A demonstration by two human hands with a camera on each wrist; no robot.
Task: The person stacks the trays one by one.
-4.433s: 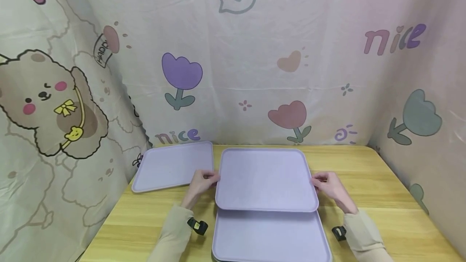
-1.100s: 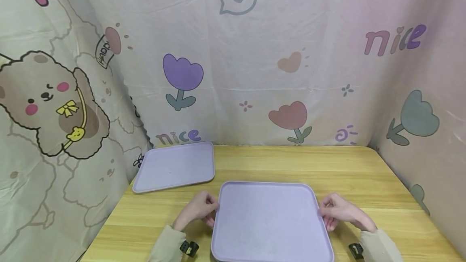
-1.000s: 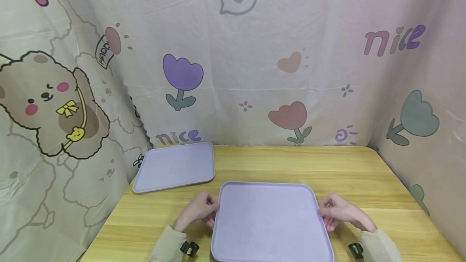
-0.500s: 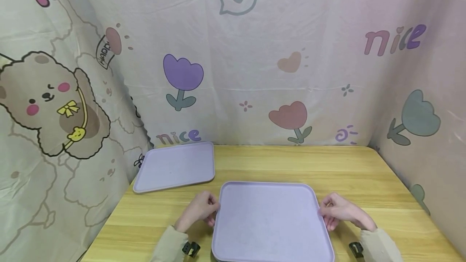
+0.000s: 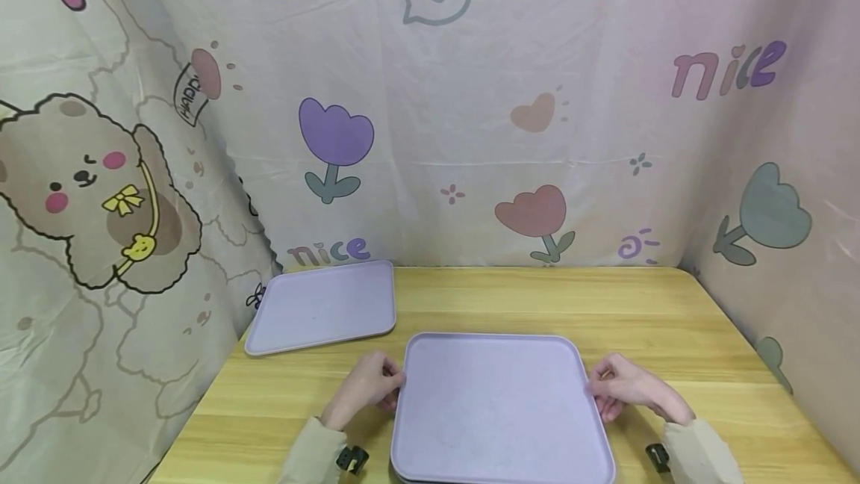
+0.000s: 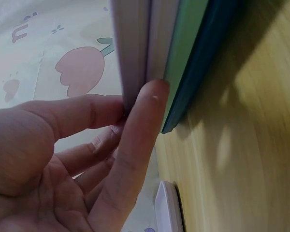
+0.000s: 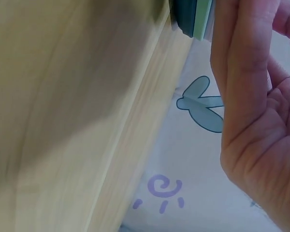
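Observation:
A lilac rectangular tray (image 5: 500, 409) with rounded corners lies flat at the front of the table, on top of a stack. My left hand (image 5: 369, 383) pinches its left rim, and my right hand (image 5: 625, 388) has thumb and fingers at the right rim. The left wrist view shows the stack's edges: below the top tray come a second lilac tray (image 6: 160, 41), a green tray (image 6: 189, 41) and a dark teal tray (image 6: 208, 63). One left finger (image 6: 137, 140) lies along the lilac edges. In the right wrist view the fingers hide most of the upper edges.
Another lilac tray (image 5: 322, 308) lies at the back left of the wooden table (image 5: 537, 293). A printed curtain (image 5: 430, 133) rises behind the table and along both sides. Dark wrist cameras show at both beige sleeves (image 5: 312, 450).
About four seconds ago the top tray sat farther back, overlapping the lilac tray below. Both hands have drawn it nearer, and it now covers the stack. Hands barely moved over the last second.

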